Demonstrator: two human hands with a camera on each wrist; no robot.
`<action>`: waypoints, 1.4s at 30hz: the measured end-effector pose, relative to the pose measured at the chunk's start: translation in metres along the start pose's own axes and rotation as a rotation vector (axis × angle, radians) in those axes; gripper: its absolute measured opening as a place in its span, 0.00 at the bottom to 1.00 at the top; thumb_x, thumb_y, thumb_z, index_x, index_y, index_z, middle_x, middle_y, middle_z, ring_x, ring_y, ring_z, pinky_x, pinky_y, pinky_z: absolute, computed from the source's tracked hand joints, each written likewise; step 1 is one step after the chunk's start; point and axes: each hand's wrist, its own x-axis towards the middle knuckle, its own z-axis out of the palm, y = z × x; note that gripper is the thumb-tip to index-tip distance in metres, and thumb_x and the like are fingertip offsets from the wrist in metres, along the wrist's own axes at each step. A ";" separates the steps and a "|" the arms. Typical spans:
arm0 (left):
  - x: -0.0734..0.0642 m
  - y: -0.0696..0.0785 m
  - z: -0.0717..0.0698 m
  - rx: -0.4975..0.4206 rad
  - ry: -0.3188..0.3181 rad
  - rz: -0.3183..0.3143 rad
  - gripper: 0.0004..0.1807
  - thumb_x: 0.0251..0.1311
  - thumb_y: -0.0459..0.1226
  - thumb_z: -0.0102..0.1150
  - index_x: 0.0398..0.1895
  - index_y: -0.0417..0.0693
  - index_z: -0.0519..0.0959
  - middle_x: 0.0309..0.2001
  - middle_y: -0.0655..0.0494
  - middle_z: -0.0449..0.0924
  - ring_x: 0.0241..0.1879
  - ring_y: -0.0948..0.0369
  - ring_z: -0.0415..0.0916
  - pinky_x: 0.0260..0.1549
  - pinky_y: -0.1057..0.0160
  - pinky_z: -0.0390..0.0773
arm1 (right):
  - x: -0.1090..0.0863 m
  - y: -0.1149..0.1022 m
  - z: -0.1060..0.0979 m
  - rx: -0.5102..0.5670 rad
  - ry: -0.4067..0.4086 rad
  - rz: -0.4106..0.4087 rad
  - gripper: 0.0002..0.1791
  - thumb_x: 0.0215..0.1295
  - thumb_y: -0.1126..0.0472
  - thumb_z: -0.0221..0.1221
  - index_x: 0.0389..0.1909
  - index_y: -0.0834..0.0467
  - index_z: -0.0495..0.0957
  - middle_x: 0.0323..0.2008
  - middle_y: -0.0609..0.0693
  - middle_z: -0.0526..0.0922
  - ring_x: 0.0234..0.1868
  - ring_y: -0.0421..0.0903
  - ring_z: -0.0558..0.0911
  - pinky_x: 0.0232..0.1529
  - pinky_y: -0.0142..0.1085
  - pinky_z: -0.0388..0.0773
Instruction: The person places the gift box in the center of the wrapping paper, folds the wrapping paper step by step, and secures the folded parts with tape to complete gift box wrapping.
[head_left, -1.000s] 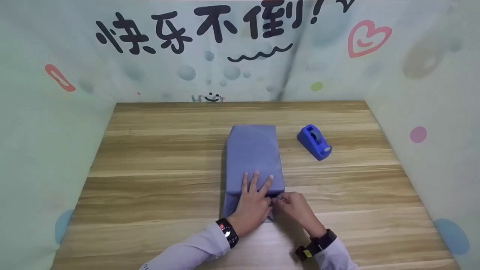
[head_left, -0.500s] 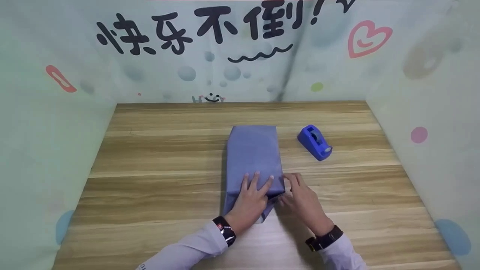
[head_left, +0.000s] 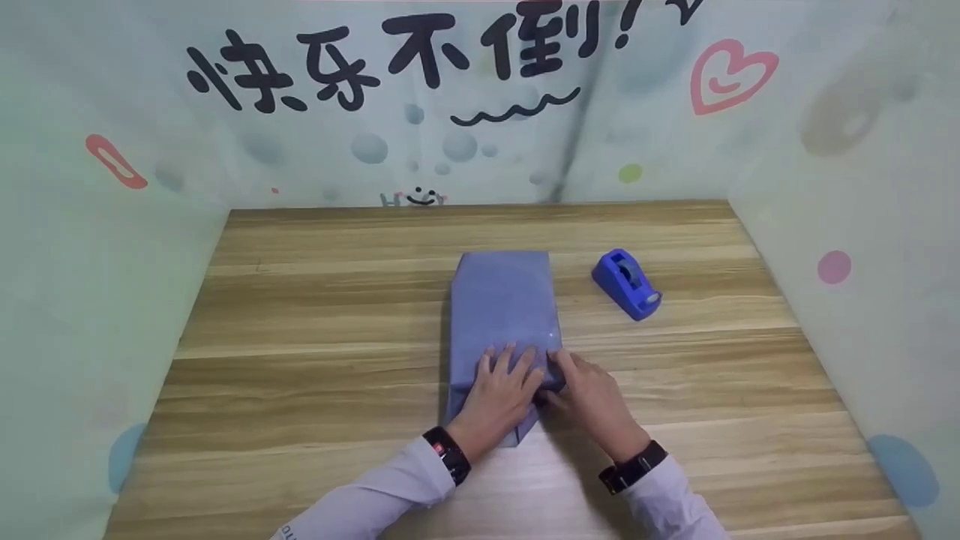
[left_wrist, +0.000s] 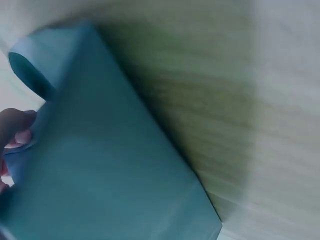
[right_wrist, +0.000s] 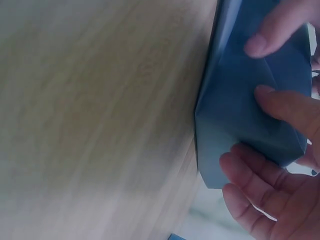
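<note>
A long box wrapped in blue-grey wrapping paper (head_left: 504, 300) lies on the wooden table. My left hand (head_left: 499, 397) rests on the top at the near end, fingers spread. At the near right corner, my right hand (head_left: 596, 405) holds the paper, its thumb on the end face and its fingers curled at the side, as the right wrist view shows. My left thumb (right_wrist: 272, 32) touches the same folded end (right_wrist: 230, 90). A loose curl of paper (left_wrist: 45, 50) stands out at the end in the left wrist view. Some paper sticks out below my left hand.
A blue tape dispenser (head_left: 627, 283) stands to the right of the box, toward the back. Printed walls (head_left: 832, 187) border the table (head_left: 315, 315) at the back and both sides.
My right hand has shifted from pinching paper at the end to the right corner, its fingers now up along the box's side. My left hand stays on top, its fingers slightly more bent.
</note>
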 end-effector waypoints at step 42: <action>0.011 0.003 0.000 0.008 -0.143 -0.033 0.31 0.61 0.44 0.49 0.68 0.45 0.60 0.64 0.54 0.64 0.56 0.56 0.65 0.54 0.56 0.70 | -0.046 -0.029 -0.002 -0.011 -0.226 -0.340 0.28 0.50 0.68 0.60 0.55 0.70 0.71 0.50 0.63 0.79 0.52 0.54 0.79 0.54 0.43 0.76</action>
